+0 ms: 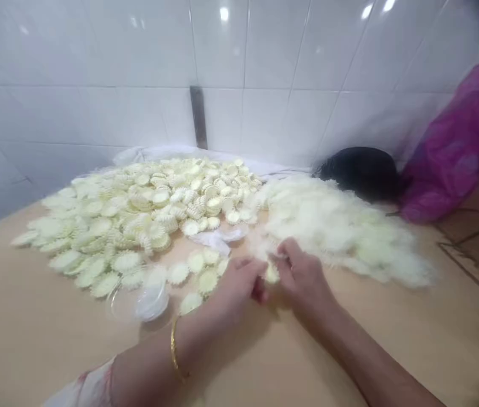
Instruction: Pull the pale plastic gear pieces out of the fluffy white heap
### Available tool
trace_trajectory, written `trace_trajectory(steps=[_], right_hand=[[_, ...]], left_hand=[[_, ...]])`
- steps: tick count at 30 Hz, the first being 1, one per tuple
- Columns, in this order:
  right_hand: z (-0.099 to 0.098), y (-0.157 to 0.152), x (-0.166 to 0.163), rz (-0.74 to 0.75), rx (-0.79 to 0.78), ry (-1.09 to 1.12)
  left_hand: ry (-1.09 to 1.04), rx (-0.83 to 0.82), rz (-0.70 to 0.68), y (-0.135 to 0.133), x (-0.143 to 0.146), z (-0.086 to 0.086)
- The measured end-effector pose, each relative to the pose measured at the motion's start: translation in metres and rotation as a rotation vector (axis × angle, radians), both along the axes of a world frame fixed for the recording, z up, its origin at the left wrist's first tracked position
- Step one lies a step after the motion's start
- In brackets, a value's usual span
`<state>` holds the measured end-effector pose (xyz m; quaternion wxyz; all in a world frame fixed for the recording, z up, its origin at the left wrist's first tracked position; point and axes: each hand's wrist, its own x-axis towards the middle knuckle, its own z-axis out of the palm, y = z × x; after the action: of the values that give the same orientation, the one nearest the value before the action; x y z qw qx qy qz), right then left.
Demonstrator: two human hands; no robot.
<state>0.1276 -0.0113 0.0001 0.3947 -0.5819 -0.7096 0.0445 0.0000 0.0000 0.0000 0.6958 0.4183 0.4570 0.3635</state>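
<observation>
My left hand (239,282), with a gold bangle on its wrist, and my right hand (307,277) meet over the table's middle. Between their closed fingers is a small pale yellow disc with a scalloped edge (272,273); motion blurs its detail. Several similar loose discs (207,280) lie flat just left of my left hand. Behind them spreads a large heap of scalloped discs (158,200). Beyond my right hand rises a mound of fluffy, whitish-yellow pieces (332,220), too blurred to name.
Clear round plastic pieces (152,301) and a crumpled white plastic scrap (218,240) lie on the wooden table (31,316). A dark strip (198,116) leans on the tiled wall. At the right are a black bundle (360,169), magenta cloth (460,147) and a bent wire (472,274).
</observation>
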Motion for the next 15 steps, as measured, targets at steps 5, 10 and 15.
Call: trace_trajectory(steps=[5,10,15], right_hand=[[0.005,0.001,0.003,-0.037,0.082,-0.079],[0.006,0.002,-0.001,-0.042,0.200,-0.150],[0.005,0.010,0.009,-0.074,0.200,-0.173]], left_hand=[[-0.089,0.003,-0.011,0.000,0.002,0.007],[-0.156,0.019,-0.017,0.000,0.004,0.013],[-0.203,0.046,-0.035,-0.008,0.002,0.019]])
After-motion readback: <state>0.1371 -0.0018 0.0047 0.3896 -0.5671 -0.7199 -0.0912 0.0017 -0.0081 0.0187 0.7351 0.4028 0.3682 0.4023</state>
